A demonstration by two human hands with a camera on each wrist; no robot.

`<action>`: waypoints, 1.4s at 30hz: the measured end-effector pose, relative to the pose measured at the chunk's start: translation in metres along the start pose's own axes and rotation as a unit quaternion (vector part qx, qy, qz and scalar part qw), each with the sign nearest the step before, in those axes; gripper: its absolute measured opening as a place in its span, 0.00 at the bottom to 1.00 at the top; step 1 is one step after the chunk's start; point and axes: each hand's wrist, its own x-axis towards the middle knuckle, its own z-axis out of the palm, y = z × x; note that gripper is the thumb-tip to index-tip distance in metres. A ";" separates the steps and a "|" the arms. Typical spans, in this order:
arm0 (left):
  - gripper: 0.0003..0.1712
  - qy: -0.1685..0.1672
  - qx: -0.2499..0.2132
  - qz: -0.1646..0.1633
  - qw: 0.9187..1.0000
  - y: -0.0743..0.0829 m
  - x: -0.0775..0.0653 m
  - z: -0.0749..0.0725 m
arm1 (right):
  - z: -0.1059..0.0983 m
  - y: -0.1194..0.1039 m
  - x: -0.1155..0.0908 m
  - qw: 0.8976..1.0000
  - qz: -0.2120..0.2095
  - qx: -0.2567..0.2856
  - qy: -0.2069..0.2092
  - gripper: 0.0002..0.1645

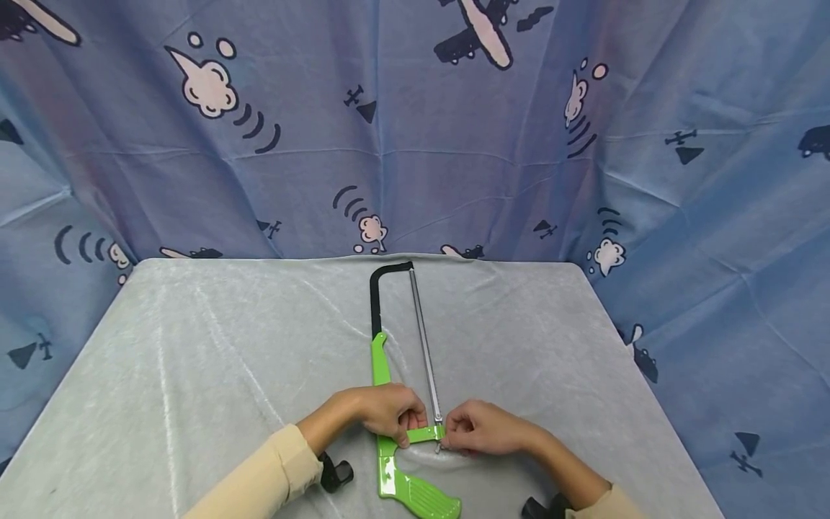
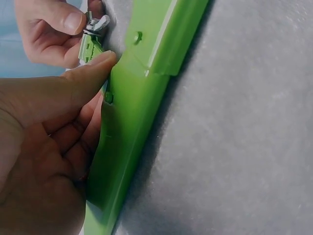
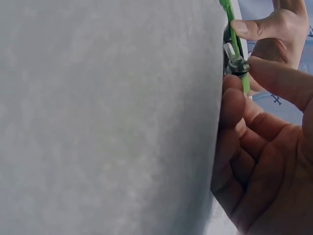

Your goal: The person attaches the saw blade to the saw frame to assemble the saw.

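A hacksaw [image 1: 384, 468] with a green handle and a black front frame lies on the table, its grip toward me. Its silver blade bar [image 1: 424, 339] runs along the right side. My left hand [image 1: 391, 412] grips the green frame near the short cross arm, thumb on top in the left wrist view. At the end of that arm is a metal wing nut [image 2: 101, 23]. My right hand [image 1: 483, 428] has curled fingers there, with thumb and forefinger at the wing nut [image 3: 238, 65]. The right fingers partly hide it in the head view.
A light grey cloth covers the table [image 1: 227, 346]. Behind and at both sides hangs a blue curtain [image 1: 298, 130] printed with planes and clouds. A black wrist mount [image 1: 337, 473] sits by my left cuff, another [image 1: 545, 507] by the right.
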 end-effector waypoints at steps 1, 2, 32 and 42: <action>0.13 0.000 0.000 0.000 1.000 0.000 0.000 0.000 | 0.000 0.000 0.000 1.000 -0.005 0.001 -0.004 0.13; 0.13 -0.001 0.000 -0.001 1.000 0.000 0.000 0.000 | -0.001 0.000 0.000 1.000 -0.010 0.003 -0.007 0.12; 0.13 0.003 0.000 0.004 1.000 -0.002 -0.001 0.000 | 0.006 -0.012 0.003 0.997 0.047 -0.054 0.030 0.25; 0.14 0.003 0.002 0.003 1.000 -0.003 0.000 0.001 | 0.000 -0.010 0.004 0.999 0.034 -0.021 -0.004 0.24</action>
